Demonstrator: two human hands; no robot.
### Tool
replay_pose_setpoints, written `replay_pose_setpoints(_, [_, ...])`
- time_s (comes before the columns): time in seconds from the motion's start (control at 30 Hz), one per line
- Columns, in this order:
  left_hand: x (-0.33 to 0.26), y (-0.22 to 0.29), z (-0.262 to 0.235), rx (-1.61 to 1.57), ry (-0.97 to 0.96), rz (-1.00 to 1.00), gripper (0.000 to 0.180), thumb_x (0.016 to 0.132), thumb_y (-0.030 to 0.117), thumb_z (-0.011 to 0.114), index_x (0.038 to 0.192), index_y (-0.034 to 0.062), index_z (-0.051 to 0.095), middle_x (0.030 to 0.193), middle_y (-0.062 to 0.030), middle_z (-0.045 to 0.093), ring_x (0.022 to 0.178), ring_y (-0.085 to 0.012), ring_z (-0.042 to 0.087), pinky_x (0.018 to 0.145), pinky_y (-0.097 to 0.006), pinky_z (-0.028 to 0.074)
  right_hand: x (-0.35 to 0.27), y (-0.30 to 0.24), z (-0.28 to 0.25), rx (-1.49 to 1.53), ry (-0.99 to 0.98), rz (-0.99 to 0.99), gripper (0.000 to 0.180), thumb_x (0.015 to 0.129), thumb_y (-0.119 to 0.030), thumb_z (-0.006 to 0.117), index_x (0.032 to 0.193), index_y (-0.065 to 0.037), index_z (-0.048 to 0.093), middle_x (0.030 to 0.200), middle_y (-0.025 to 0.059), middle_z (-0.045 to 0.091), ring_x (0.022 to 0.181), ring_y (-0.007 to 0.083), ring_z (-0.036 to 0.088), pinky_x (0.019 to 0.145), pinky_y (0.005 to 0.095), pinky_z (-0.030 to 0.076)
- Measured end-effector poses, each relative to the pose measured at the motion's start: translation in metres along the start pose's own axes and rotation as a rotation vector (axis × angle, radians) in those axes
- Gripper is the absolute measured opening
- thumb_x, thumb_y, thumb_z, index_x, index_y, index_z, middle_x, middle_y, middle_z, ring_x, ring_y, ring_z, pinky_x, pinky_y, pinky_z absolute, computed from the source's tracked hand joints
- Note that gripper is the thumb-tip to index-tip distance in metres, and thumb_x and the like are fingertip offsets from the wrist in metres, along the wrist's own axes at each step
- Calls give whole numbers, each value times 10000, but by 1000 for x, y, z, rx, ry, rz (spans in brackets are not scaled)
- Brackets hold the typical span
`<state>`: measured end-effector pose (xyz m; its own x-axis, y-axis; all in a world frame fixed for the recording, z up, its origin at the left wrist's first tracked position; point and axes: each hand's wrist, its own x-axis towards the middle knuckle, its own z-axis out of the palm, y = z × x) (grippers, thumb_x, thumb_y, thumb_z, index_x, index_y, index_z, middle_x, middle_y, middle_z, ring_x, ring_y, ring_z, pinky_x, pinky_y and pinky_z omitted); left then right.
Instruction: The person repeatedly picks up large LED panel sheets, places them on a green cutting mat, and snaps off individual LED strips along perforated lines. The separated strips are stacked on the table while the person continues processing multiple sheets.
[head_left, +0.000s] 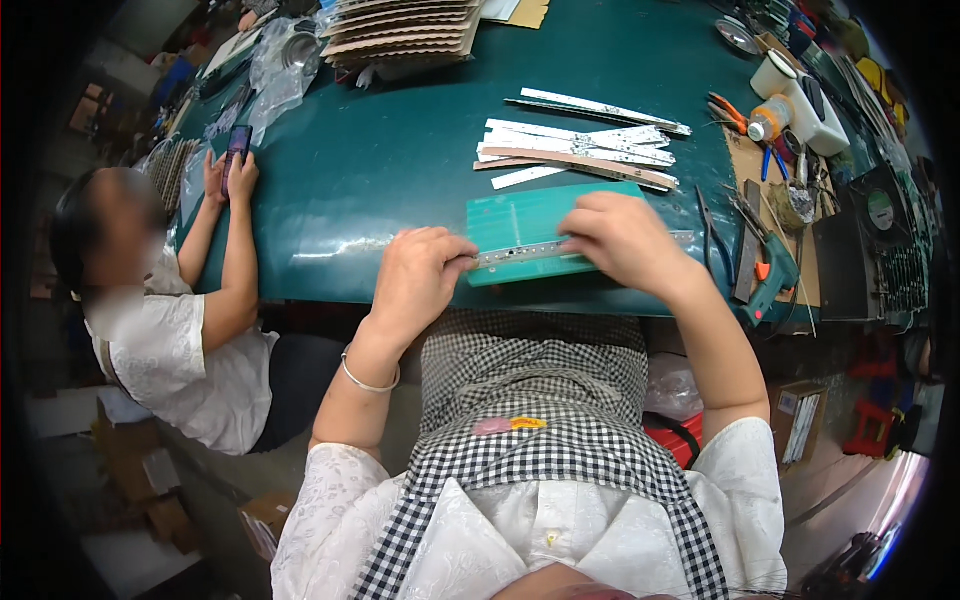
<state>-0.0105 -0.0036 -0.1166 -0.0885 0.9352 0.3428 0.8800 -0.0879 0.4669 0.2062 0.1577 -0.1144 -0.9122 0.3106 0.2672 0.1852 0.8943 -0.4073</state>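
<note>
A narrow pale strip with small dark dots (520, 253) lies across a green board (545, 208) at the table's near edge. My left hand (425, 262) pinches the strip's left end between thumb and fingers. Over the right part of the board is my right hand (622, 238), slightly blurred, its fingers bunched together against the strip. Whatever its fingertips hold is hidden. The strip's far end shows beyond my right hand. Just behind the board, several similar white strips (625, 140) lie in a loose pile, along with a brownish one (560, 157).
On my right are pliers (712, 235), a teal glue gun (775, 275), orange-handled cutters (728, 112) and an orange-labelled bottle (770, 118). Stacked cardboard sheets (405, 35) stand at the back. To the left, a seated person (180, 330) holds a phone (237, 150).
</note>
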Motion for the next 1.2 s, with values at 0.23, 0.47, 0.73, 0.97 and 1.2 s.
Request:
replay_pose_setpoints(0.23, [1, -5, 0, -169, -46, -84, 121, 700, 1, 714, 816, 22, 691, 712, -95, 633, 629, -242, 587, 556, -327, 438, -55, 36, -30, 171, 127, 292, 137, 711, -38, 713, 846, -43, 693, 760, 100, 621, 725, 281, 606, 642, 360, 486])
replay_pose_setpoints(0.47, [-1, -5, -1, -85, -50, -43, 117, 689, -11, 710, 795, 24, 674, 684, -85, 605, 621, -238, 578, 573, -326, 438, -52, 36, -31, 104, 123, 263, 168, 654, 18, 740, 813, -21, 700, 692, 96, 596, 685, 248, 591, 608, 343, 465])
replay_pose_setpoints(0.73, [-2, -2, 3, 16, 31, 67, 139, 666, -30, 716, 776, 40, 670, 630, -78, 553, 599, -232, 549, 651, -346, 467, -54, 35, -32, 20, 110, 181, 165, 645, 3, 747, 799, -28, 694, 720, 85, 611, 719, 261, 603, 633, 354, 480])
replay_pose_setpoints(0.97, [-16, 4, 13, 112, 154, 141, 166, 668, -51, 694, 784, 60, 650, 623, -38, 552, 603, -191, 565, 859, -405, 464, -65, 12, -24, 29, 273, 188, 268, 582, -76, 804, 799, -13, 661, 772, 88, 619, 736, 279, 593, 660, 360, 490])
replay_pose_setpoints(1.2, [-26, 2, 19, 181, 213, 223, 217, 680, -73, 649, 842, 72, 656, 732, -20, 635, 722, -160, 634, 955, -452, 409, -81, 17, 6, -71, 466, 67, 275, 592, -32, 791, 841, -17, 675, 793, 89, 648, 719, 255, 621, 668, 349, 533])
